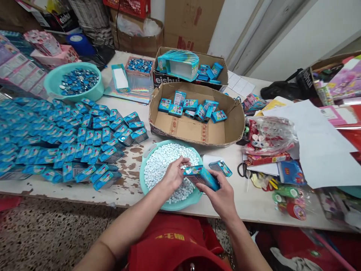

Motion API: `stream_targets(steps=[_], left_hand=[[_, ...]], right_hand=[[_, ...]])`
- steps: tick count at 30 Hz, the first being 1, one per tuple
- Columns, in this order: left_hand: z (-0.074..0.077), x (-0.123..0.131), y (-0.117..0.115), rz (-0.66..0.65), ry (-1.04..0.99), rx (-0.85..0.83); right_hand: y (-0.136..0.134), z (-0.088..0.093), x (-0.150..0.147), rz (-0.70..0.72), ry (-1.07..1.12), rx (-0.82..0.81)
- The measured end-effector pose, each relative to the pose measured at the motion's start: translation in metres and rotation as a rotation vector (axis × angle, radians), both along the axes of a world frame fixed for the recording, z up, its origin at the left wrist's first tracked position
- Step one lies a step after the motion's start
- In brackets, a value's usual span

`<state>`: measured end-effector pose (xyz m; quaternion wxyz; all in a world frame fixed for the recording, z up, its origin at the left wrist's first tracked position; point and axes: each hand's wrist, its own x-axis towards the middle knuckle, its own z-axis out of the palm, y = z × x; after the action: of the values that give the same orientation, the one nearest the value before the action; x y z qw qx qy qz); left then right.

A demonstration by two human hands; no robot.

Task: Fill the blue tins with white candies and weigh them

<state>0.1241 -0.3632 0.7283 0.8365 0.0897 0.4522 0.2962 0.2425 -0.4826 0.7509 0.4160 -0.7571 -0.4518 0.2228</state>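
My right hand [221, 192] is wrapped around a small blue box [207, 178], tilted with its printed end toward the left. Close to that end is my left hand [174, 175], its fingers curled together; what they hold, if anything, I cannot make out. Both hands are over or beside a turquoise basin [143, 171] filled with small white pellets [156, 165]. Another blue box [220, 168] lies on the table just beyond my right hand. Many similar boxes [90, 137] stand packed in rows to the left.
Behind the basin, an open cardboard box [180, 130] contains several blue boxes. A second carton [190, 83] stands behind it. A turquoise bowl [50, 86] holds shiny blue-and-silver pieces. Scissors [244, 170], plastic-wrapped toys [270, 135] and white paper sheets [318, 143] lie at right.
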Motion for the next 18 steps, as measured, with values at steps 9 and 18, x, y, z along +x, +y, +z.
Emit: stream_targets(steps=[9, 18], left_hand=[[-0.003, -0.003, -0.002, -0.026, 0.051, 0.13], [-0.006, -0.01, 0.007, -0.183, 0.054, 0.227]], right_hand=[[-0.003, -0.016, -0.008, -0.104, 0.126, -0.039], [-0.004, -0.035, -0.009, -0.244, 0.299, -0.028]])
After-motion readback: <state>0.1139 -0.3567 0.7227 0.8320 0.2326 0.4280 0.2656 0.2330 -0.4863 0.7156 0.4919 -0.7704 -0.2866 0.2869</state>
